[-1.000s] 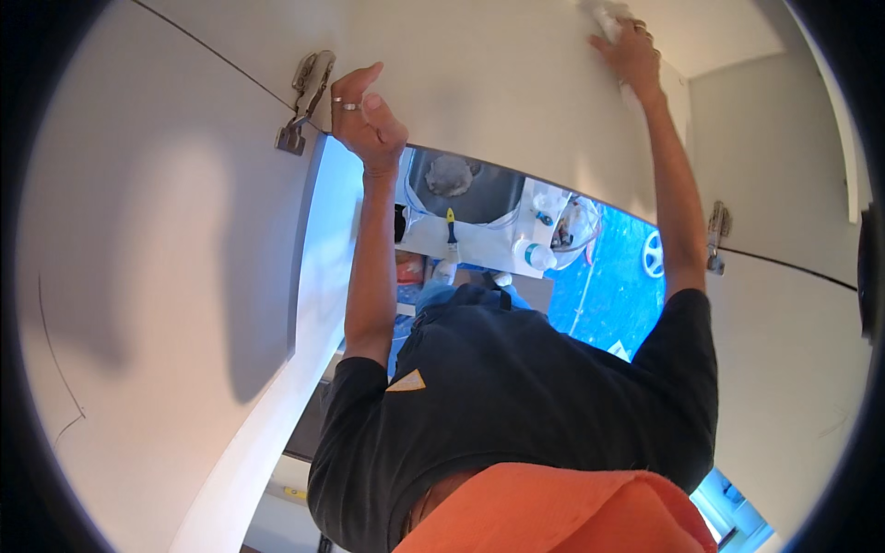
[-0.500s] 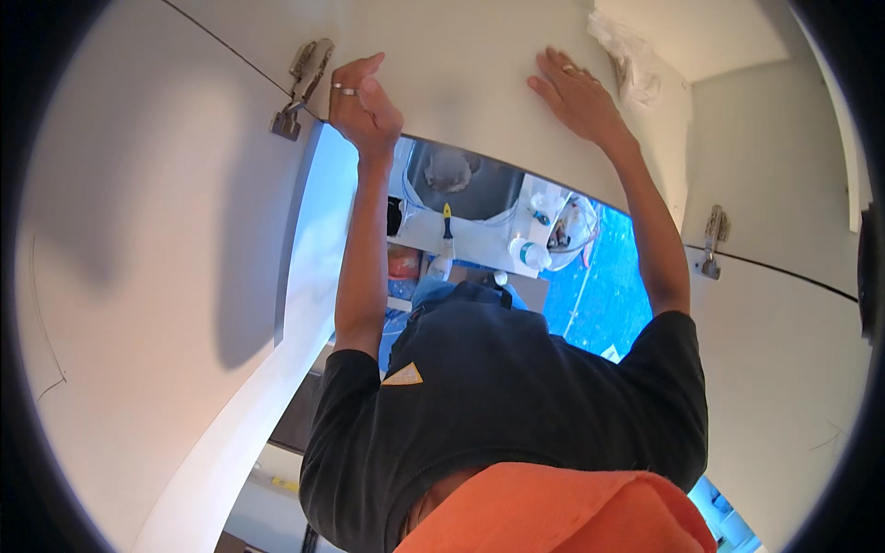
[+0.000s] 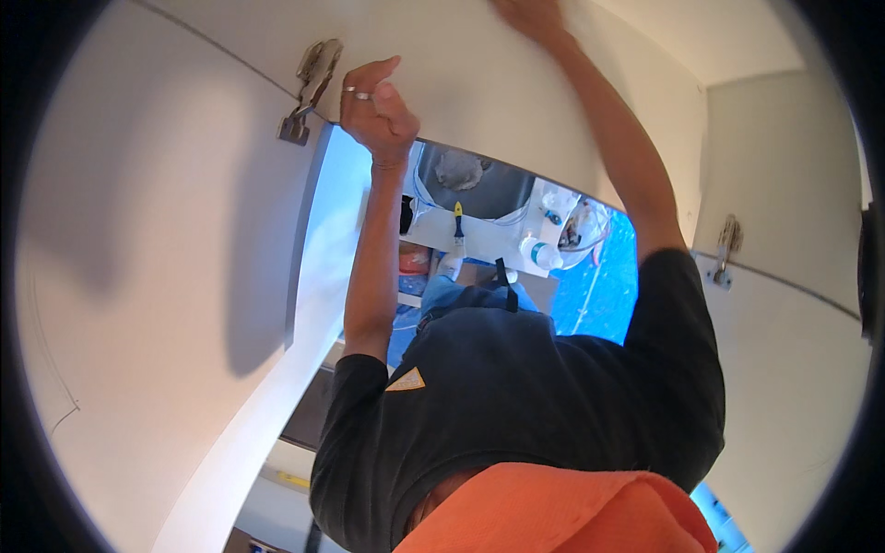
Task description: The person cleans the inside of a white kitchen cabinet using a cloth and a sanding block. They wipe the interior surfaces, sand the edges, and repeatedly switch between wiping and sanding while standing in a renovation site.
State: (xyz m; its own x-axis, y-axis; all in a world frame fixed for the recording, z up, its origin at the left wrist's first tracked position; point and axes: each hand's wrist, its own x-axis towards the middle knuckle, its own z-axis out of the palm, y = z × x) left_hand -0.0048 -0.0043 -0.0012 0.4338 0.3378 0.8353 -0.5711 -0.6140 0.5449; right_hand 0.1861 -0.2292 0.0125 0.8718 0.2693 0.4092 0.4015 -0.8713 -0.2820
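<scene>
My left hand (image 3: 380, 109) rests by the front edge of a white cabinet panel (image 3: 475, 101), close to a metal hinge (image 3: 312, 88). Rings circle its fingers, which curl loosely with a gap to the thumb and nothing visible between them. Farther in, my right hand (image 3: 533, 17) reaches over the same panel at the upper rim of the picture. It is blurred and its fingertips are cut off, so whether it holds anything is hidden. A white cabinet door (image 3: 157, 230) hangs open on the left.
Below the panel lie a metal sink (image 3: 479, 184), a paintbrush (image 3: 459, 226) with a yellow and black handle, a white bottle (image 3: 542, 253) and a clear bowl (image 3: 585, 226). Blue sheeting (image 3: 599, 286) covers the floor. Another hinge (image 3: 728, 244) sits on the right.
My right hand has moved left and farther in, to the upper rim. The crumpled white cloth beside it is out of sight. My left hand stays at the panel edge while the view shifts slightly.
</scene>
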